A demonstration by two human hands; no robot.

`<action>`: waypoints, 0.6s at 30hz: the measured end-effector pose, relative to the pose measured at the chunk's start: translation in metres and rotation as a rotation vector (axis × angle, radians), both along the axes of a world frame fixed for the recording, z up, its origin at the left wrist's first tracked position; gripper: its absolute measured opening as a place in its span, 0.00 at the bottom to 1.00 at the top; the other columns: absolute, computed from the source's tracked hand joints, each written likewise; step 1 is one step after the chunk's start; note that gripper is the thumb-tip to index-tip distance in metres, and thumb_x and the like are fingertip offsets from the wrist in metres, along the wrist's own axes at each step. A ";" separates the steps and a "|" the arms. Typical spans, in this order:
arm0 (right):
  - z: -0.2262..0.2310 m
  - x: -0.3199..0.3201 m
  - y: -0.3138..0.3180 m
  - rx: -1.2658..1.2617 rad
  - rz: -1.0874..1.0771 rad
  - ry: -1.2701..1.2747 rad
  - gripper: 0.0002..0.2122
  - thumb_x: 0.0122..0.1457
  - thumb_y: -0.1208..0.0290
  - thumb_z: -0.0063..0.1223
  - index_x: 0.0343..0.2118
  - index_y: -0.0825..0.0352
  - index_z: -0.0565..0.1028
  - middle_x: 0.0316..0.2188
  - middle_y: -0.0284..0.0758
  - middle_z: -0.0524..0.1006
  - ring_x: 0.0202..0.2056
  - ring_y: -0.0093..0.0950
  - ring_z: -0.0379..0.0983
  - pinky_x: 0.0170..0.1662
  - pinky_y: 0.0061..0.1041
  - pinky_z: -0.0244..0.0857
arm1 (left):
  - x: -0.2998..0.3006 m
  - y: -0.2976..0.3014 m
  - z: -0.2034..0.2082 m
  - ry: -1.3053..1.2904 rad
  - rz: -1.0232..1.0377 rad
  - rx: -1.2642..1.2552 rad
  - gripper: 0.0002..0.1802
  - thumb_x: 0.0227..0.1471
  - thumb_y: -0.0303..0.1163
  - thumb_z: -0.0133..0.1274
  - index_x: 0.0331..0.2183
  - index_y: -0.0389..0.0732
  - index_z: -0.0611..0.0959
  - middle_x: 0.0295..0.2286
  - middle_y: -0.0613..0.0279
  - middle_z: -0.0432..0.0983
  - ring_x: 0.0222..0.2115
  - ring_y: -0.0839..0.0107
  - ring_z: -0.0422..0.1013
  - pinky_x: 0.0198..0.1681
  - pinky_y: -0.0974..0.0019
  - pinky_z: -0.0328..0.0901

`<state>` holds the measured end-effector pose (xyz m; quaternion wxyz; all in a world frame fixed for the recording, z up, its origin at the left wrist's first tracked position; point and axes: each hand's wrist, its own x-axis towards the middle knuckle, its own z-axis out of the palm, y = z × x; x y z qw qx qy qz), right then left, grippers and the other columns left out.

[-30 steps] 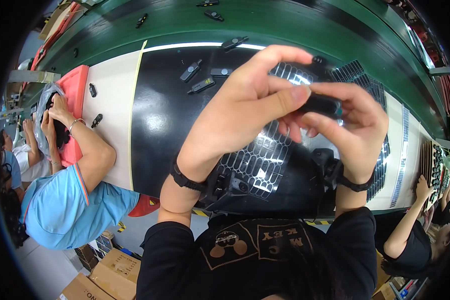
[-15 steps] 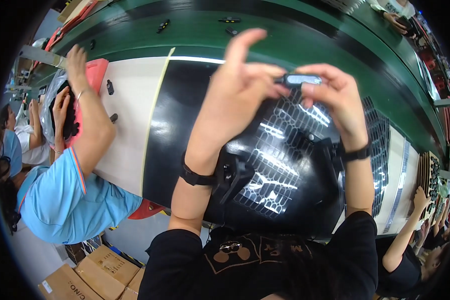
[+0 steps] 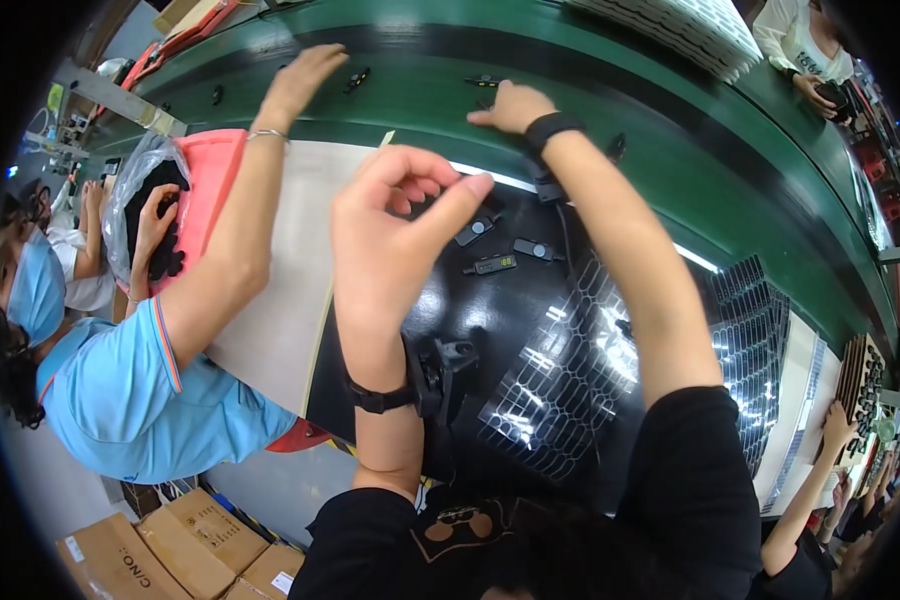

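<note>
My left hand (image 3: 395, 225) hovers over the left part of the black mat (image 3: 370, 350). Its fingers are curled and the thumb lies close to the index fingertip; nothing shows in it. Below and right of it on the mat lie several small dark devices: one with a round light face (image 3: 480, 228), another like it (image 3: 538, 248), and a device with a lit display (image 3: 492, 264). My right hand (image 3: 522, 106) reaches over the green belt (image 3: 410, 105), thumb apart from the fingers. Just beyond it lies a black device with yellow marks (image 3: 485, 80); a small dark piece shows by its thumb.
A clear sheet with dark grid lines (image 3: 540, 400) covers the mat's right side. At left, a person in blue (image 3: 110, 400) reaches over the belt beside a pink bin (image 3: 210, 180). Other dark devices (image 3: 357, 80) lie on the belt; white trays (image 3: 690, 30) are stacked beyond. Cardboard boxes (image 3: 210, 540) stand lower left.
My hands have parted from the small device they held together. The right hand has moved out to the belt; the left has drawn lower and left. The neighbour's arm now reaches farther over the belt.
</note>
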<state>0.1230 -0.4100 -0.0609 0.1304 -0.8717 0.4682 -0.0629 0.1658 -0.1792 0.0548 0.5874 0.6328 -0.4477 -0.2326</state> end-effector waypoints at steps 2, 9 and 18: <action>-0.004 0.006 -0.004 0.006 -0.002 0.048 0.21 0.46 0.52 0.49 0.30 0.69 0.73 0.30 0.45 0.73 0.33 0.39 0.69 0.37 0.31 0.62 | -0.003 0.002 0.000 -0.073 -0.049 -0.025 0.07 0.35 0.26 0.57 0.17 0.35 0.75 0.18 0.72 0.67 0.20 0.86 0.58 0.23 0.82 0.53; 0.069 -0.065 0.039 0.619 0.212 -0.727 0.13 0.50 0.68 0.49 0.35 0.72 0.68 0.24 0.36 0.72 0.24 0.20 0.69 0.28 0.16 0.65 | -0.016 0.018 0.016 0.293 -0.064 -0.230 0.07 0.36 0.21 0.56 0.17 0.35 0.73 0.18 0.72 0.64 0.20 0.85 0.58 0.24 0.83 0.52; 0.122 -0.139 0.192 0.016 0.183 -1.155 0.13 0.39 0.79 0.58 0.31 0.69 0.72 0.24 0.33 0.74 0.22 0.18 0.70 0.23 0.13 0.64 | -0.063 0.025 0.022 0.442 -0.278 -0.313 0.09 0.41 0.21 0.50 0.17 0.38 0.67 0.19 0.69 0.57 0.22 0.79 0.53 0.28 0.77 0.49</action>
